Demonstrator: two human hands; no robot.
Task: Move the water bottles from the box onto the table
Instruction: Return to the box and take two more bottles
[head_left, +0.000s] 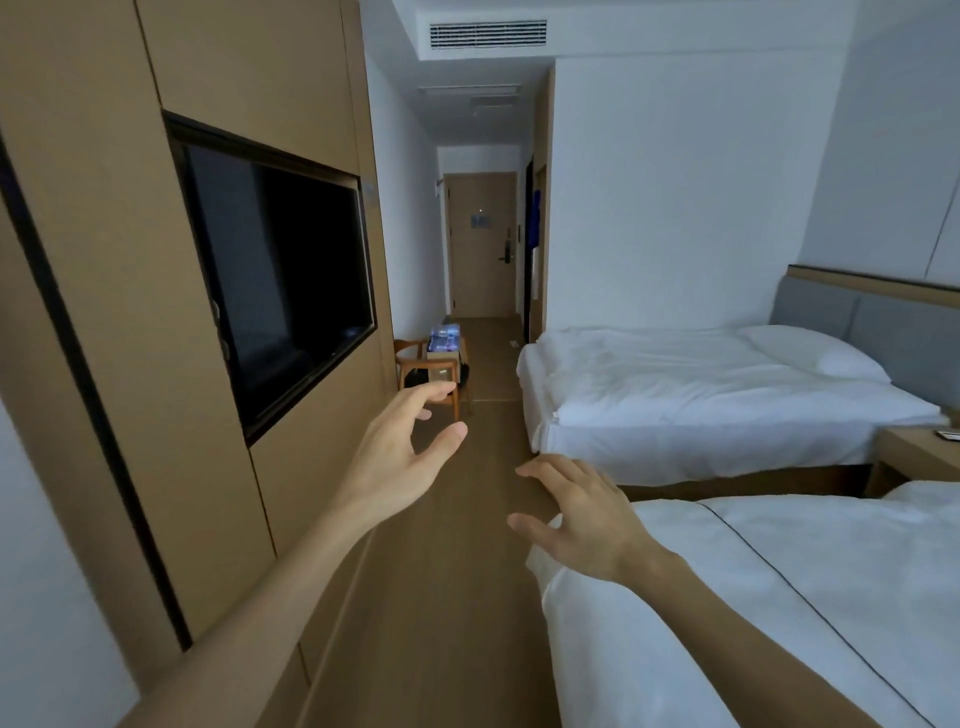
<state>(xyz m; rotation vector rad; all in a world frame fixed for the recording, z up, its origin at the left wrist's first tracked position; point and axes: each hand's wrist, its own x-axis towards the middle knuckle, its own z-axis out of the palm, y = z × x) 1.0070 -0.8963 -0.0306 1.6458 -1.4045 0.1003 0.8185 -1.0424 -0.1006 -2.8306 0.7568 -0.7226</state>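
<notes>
**Both hands empty, the bottles far down the room**

From the head camera we see both bare arms stretched out over the brown wood-look floor (467, 571) of a hotel room. Our left hand (400, 457) is raised with the palm turned inward, its fingers (421, 395) curled loosely and the thumb apart from them, so the gap between them is wide and holds nothing. Our right hand (576, 514) is lower, palm down, its fingers (540, 470) spread wide and empty, hovering just beside the corner of the near white-sheeted bed (779, 597).

Well beyond the left fingertips, against the tan wooden wall panelling (104, 312), stands a small wooden armchair (431, 371). On it sits a brown cardboard box (441, 356) with a shrink-wrapped pack of clear water bottles (443, 338) showing at its top; it is too small for us to count them.

Left of the left fingers, a black flat television screen (280, 280) is set into the panelling. Right of the right fingers lies a second white bed (701, 395) with a white pillow (815, 348) against a grey padded headboard (883, 327). Straight ahead, past the chair, a tan wooden door (480, 244) closes the corridor.
</notes>
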